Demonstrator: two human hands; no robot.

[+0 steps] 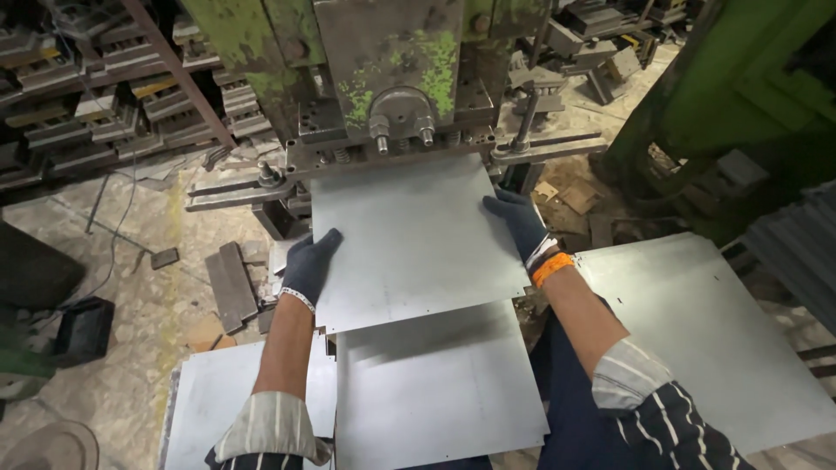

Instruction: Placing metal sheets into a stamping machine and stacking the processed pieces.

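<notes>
A flat grey metal sheet (pixel 409 235) lies with its far edge under the head of a worn green press (pixel 392 78). My left hand (pixel 309 265), in a dark glove, grips the sheet's left edge. My right hand (pixel 518 222), also gloved, with an orange band at the wrist, holds the sheet's right edge. Below the held sheet lies another grey sheet (pixel 440 383), between my forearms.
More sheets lie at the lower left (pixel 209 400) and at the right (pixel 714 331). Racks of dark metal tooling (pixel 96 96) fill the left background. Metal scraps and a flat bar (pixel 231 283) litter the concrete floor. A green machine frame (pixel 723 96) stands at the right.
</notes>
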